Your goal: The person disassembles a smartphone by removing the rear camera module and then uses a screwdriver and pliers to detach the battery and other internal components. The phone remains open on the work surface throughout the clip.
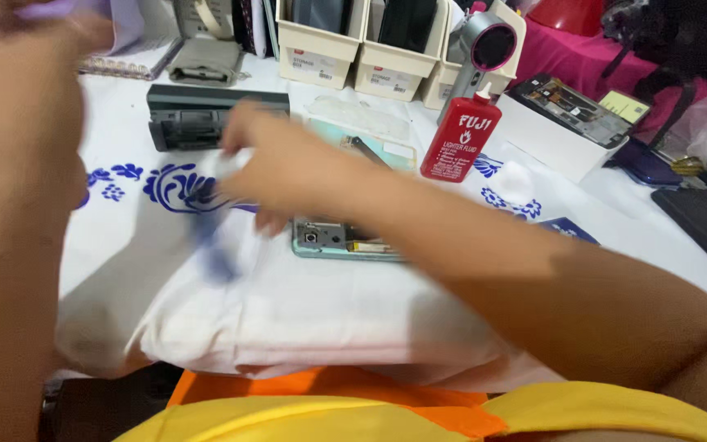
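Note:
My right hand (276,168) reaches in from the lower right, blurred by motion, over a white cloth (312,315). Its fingers are closed near a small white bit, and a blurred blue tool (210,241) hangs from them. Just right of the hand lies an opened teal phone (341,240) with its inner parts showing, partly hidden by my forearm. My left hand (18,33) is raised at the top left, very close to the camera and blurred, next to something lavender (63,8). Its grip is unclear.
A red squeeze bottle (461,135) stands behind the phone. A dark grey box (206,115) lies at the back left. Cream bins (321,49) and a grey blower (480,49) line the back, a white box (554,135) and a black slab (705,225) sit at the right.

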